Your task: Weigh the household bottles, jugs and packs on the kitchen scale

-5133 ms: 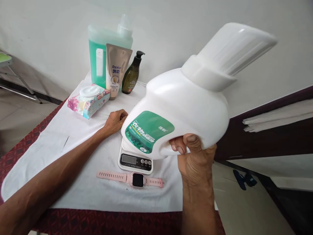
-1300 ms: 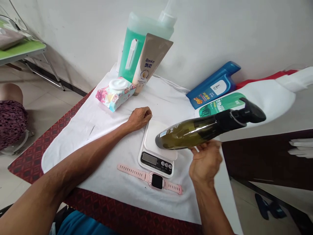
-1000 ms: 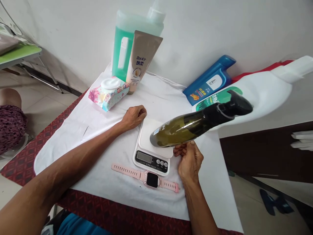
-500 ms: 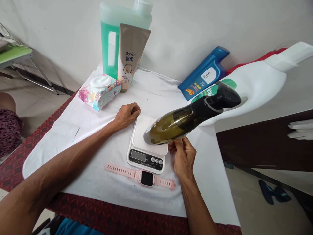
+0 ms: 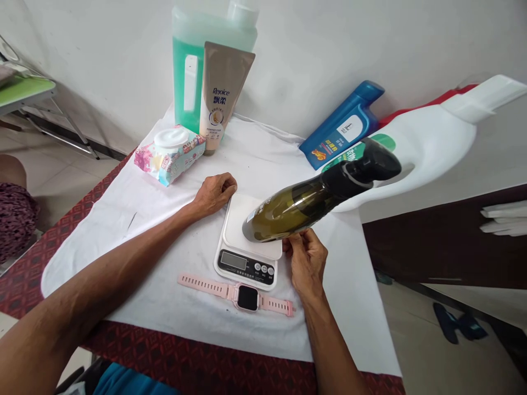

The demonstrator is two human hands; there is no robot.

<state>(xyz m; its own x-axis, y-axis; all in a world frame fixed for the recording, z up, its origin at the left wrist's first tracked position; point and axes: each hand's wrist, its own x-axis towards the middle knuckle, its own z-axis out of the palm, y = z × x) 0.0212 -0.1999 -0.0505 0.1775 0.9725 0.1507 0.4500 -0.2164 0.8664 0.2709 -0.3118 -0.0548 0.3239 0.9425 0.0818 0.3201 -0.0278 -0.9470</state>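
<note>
A dark green glass bottle with a black spray top [image 5: 294,207] stands on the plate of a white kitchen scale [image 5: 234,235]. The scale's display looks blank. My left hand [image 5: 216,192] rests on the cloth by the scale's far left corner, fingers curled in, holding nothing that I can see. At the scale's right edge, just below the bottle, is my right hand [image 5: 307,260]. Its fingers are bent together, with the tips close to the plate, and the bottle covers a little of them. In front of the scale lies a pink smartwatch [image 5: 247,298], strap spread out.
At the back left stand a green liquid jug [image 5: 187,82], a Rejoice tube [image 5: 224,82] and a wipes pack [image 5: 171,156]. Back right are a blue bottle [image 5: 340,129] and a large white bottle [image 5: 436,142]. A white cloth [image 5: 164,302] covers the table. Another person's leg [image 5: 14,219] shows at left.
The view has shifted very slightly. Both hands, the bottle and the scale keep their places.
</note>
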